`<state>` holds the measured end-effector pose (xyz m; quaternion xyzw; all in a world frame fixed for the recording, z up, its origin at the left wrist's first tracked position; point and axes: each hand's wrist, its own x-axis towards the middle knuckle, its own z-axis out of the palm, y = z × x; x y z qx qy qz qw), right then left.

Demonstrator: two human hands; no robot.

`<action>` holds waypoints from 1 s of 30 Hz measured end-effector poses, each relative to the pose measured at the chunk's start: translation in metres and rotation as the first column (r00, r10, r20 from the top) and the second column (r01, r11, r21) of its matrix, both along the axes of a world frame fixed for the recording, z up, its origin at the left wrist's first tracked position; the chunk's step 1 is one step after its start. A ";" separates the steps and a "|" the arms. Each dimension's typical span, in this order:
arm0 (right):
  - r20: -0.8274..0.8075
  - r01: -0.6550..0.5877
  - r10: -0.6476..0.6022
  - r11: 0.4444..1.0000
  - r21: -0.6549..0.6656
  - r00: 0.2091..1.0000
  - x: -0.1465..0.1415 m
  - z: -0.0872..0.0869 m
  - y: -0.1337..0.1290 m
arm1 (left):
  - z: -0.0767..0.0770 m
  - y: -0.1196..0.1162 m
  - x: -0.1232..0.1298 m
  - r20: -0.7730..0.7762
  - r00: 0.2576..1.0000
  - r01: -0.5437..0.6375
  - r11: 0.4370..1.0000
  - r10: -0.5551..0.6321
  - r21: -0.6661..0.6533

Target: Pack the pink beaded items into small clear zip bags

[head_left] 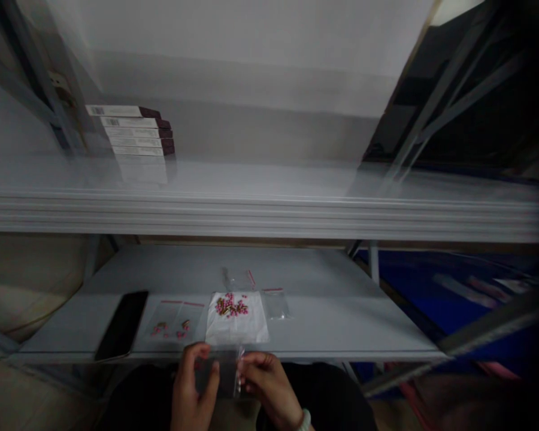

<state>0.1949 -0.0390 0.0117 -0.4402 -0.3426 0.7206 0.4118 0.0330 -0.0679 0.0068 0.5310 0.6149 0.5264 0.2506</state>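
Observation:
My left hand (194, 386) and my right hand (269, 383) hold a small clear zip bag (227, 374) between them, just in front of the lower shelf's edge. My left thumb and fingers curve around its left end. The right fingertips pinch the other end, by the pinkish zip strip. Some pink shows near my left fingers, too blurred to name. Beyond the hands, a pile of pink and gold-coloured beads (231, 305) lies on a white sheet (238, 332). To its left are two clear zip bags (170, 314) with a few pink and gold pieces inside.
More clear zip bags, one flat (276, 304), lie right of and behind the sheet. A dark phone (123, 323) rests on the lower shelf (332, 311) at left. Above, the upper shelf's thick edge (269, 216) spans the view; stacked boxes (137, 134) stand on it.

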 end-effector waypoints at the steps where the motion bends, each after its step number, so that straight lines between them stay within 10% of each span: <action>1: 0.055 -0.004 0.001 0.999 0.045 0.998 -0.001 -0.001 0.000 | 0.003 -0.001 0.005 0.018 0.994 0.106 0.994 -0.105 -0.021; 5: 0.183 0.003 -0.042 0.977 0.212 0.982 -0.006 -0.004 -0.002 | 0.011 -0.003 0.023 0.128 0.933 0.350 0.932 -0.336 -0.100; 21: 0.196 -0.043 -0.008 0.966 0.255 0.981 -0.002 0.018 -0.006 | 0.029 -0.002 0.010 -0.135 0.880 0.425 0.881 -0.456 -0.209; 30: 0.170 -0.038 -0.005 0.967 0.251 0.985 -0.005 0.015 -0.011 | 0.040 -0.008 0.007 0.134 0.865 0.502 0.831 -0.484 -0.239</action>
